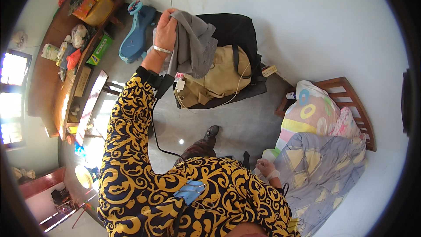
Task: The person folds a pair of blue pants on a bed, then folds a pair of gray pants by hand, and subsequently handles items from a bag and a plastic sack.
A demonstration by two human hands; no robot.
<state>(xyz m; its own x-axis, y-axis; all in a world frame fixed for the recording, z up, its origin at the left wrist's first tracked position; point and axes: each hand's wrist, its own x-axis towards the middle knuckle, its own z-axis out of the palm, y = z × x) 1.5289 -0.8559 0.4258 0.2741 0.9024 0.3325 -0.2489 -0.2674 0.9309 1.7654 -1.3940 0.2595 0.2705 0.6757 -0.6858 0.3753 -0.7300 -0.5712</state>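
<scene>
My left hand (165, 33) is raised and closed on a grey cloth (193, 44), which hangs in folds from the fingers. Behind and below the cloth, a beige bag (227, 68) with dark straps rests on a large black bag (228, 24). A white cable with a plug block (180, 85) trails over the beige bag. Low at my right side, beside the bed, my right hand (265, 167) has its fingers curled in. Something whitish shows at its wrist, and whether the fingers hold anything is hidden.
A bed with a grey-blue quilt (309, 162), a patterned pillow (309, 109) and a wooden headboard (353, 105) stands at right. At the far left are a blue ride-on toy (136, 37), a wooden sideboard (48, 77) loaded with packages, and a bench (92, 105).
</scene>
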